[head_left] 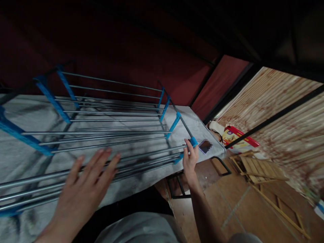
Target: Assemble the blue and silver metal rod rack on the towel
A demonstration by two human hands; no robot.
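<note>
A rack of grey metal rods with blue plastic brackets (174,125), which looks like a shoe rack, lies across a grey cloth-covered surface (191,116). My right hand (190,157) is closed round the right end of a front rod, with its fingers against a blue connector (193,141). On the left, my left hand (88,184) is spread over the front rods (141,156), fingers apart and slightly blurred. Whether its palm touches the rods I cannot tell. A dark tube (184,124) runs along the right ends of the brackets.
A phone (205,146) lies on the cloth just right of my right hand. A folded wooden chair (263,170) rests on the tiled floor (227,209), near a red and yellow box (240,138). Dark metal bars (275,116) cross at the right; a dark red panel (121,44) stands behind.
</note>
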